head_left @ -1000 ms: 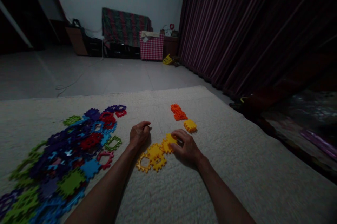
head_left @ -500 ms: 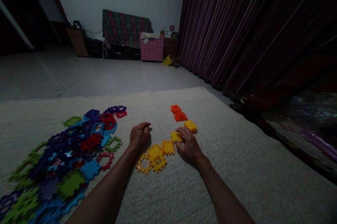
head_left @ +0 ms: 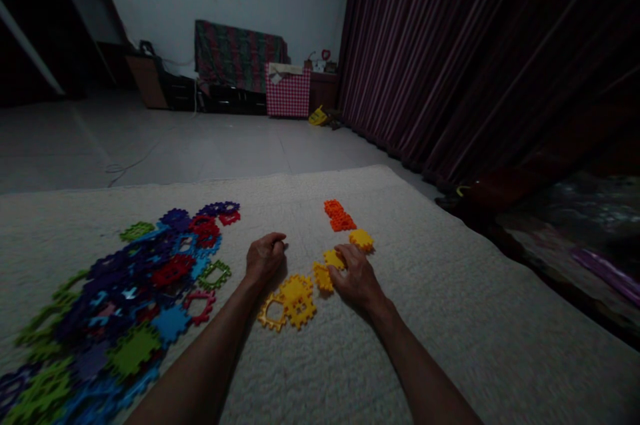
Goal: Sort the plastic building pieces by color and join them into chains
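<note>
My right hand [head_left: 359, 277] grips yellow toothed building tiles between thumb and fingers. One yellow tile [head_left: 333, 258] lies under its fingertips; a second yellow tile [head_left: 323, 277], tilted up on edge, is against the thumb side. Just beyond the fingers is another solid yellow tile [head_left: 361, 238]. My left hand [head_left: 264, 257] rests on the pale mat with its fingers curled in, and no tile shows in it. Between the forearms sits a cluster of yellow tiles [head_left: 297, 302], with a square yellow frame [head_left: 273, 312] at its left side.
A large heap of purple, blue, green and red tiles [head_left: 130, 285] spreads over the left of the mat [head_left: 340, 372]. Orange tiles [head_left: 340, 215] lie farther out. Beyond are the tiled floor [head_left: 250, 145], a low cabinet [head_left: 233, 100] and a dark curtain [head_left: 425, 45] at right.
The yellow tile beside my right thumb lay flat near the cluster; now it is tipped up and drawn to the right, apart from the cluster. My left hand has stayed in place.
</note>
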Demonstrator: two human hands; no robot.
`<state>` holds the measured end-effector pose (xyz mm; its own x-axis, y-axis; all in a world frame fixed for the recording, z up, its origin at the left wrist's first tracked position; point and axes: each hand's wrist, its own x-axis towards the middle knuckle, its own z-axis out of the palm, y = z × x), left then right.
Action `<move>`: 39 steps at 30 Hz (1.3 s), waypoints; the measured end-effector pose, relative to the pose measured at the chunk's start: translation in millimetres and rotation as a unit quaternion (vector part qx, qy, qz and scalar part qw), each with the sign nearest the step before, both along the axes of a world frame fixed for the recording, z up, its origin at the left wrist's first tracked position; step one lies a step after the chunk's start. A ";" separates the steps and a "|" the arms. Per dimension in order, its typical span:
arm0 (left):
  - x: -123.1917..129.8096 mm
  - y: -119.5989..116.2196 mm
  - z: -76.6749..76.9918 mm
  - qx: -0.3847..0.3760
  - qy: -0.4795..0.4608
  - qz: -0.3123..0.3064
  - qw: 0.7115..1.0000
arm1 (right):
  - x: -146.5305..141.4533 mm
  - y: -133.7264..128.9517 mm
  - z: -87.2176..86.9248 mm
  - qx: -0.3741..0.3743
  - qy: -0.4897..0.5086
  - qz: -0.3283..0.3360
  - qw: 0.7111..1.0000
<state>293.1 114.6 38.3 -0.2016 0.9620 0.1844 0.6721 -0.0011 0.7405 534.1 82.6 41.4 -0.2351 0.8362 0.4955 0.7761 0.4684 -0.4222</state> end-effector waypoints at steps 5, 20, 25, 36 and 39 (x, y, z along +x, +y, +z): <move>-0.5 0.4 -0.9 -0.002 0.002 0.001 1.000 | -0.6 1.3 -3.7 -0.001 0.011 -0.013 1.000; 0.6 -0.3 1.0 0.003 0.004 0.003 1.000 | -2.6 0.7 -0.6 -0.019 -0.033 -0.018 0.999; 0.9 -0.1 1.3 0.003 0.006 0.006 1.000 | -2.9 -1.0 2.2 -0.032 -0.031 -0.015 0.999; 0.3 1.1 -1.4 0.002 -0.001 0.001 1.000 | -0.5 -0.6 2.0 -0.050 -0.022 -0.014 0.998; 0.5 0.6 0.5 0.004 -0.001 0.001 1.000 | 0.5 0.4 0.2 -0.052 -0.021 -0.009 0.998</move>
